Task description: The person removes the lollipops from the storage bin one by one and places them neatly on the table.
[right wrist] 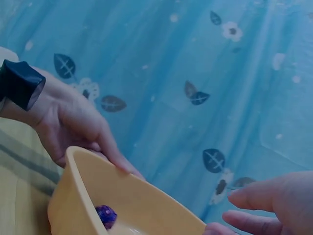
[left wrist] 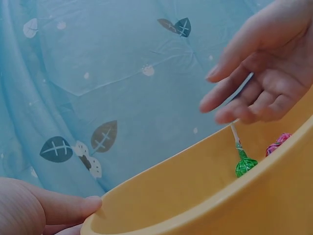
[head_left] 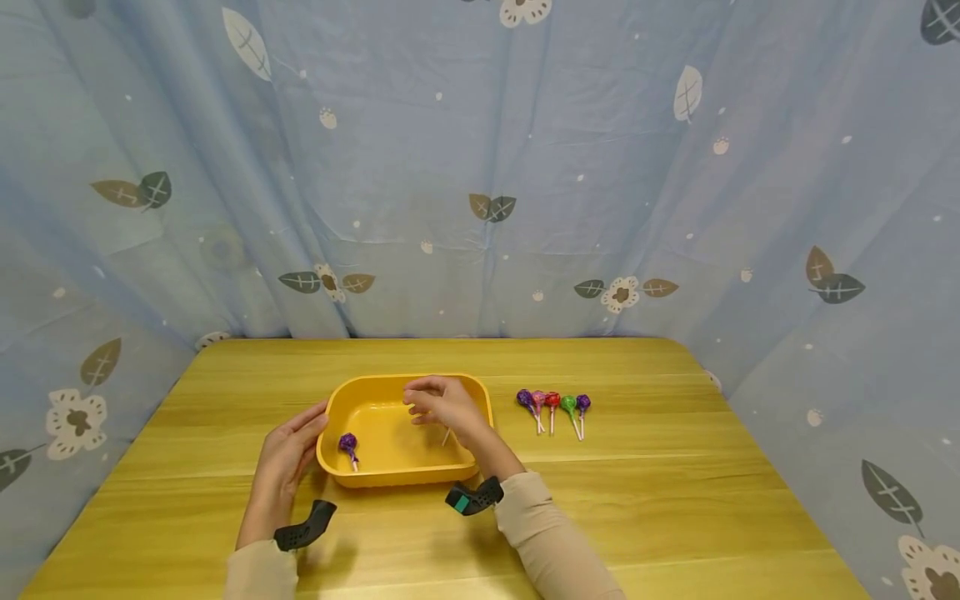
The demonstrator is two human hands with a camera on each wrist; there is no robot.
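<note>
A yellow bin (head_left: 401,477) sits on the table in front of me. My left hand (head_left: 288,450) rests against the outside of its left end, fingertips at the rim. Over the bin's right half hovers my right hand (head_left: 442,406), fingers loosely bent and apart, with nothing seen between them. A purple lollipop (head_left: 348,444) lies in the bin's front left part. In the left wrist view, a green lollipop (left wrist: 245,166) tilts inside the bin below my right hand, beside a pink lollipop (left wrist: 279,143) partly hidden by the wall. The head view shows one white stick (head_left: 446,436) there.
To the right of the bin, several lollipops (head_left: 552,401) in purple, pink, red and green wrappers lie in a row on the wooden table (head_left: 660,500). A blue patterned curtain (head_left: 420,167) hangs behind and at both sides of the table.
</note>
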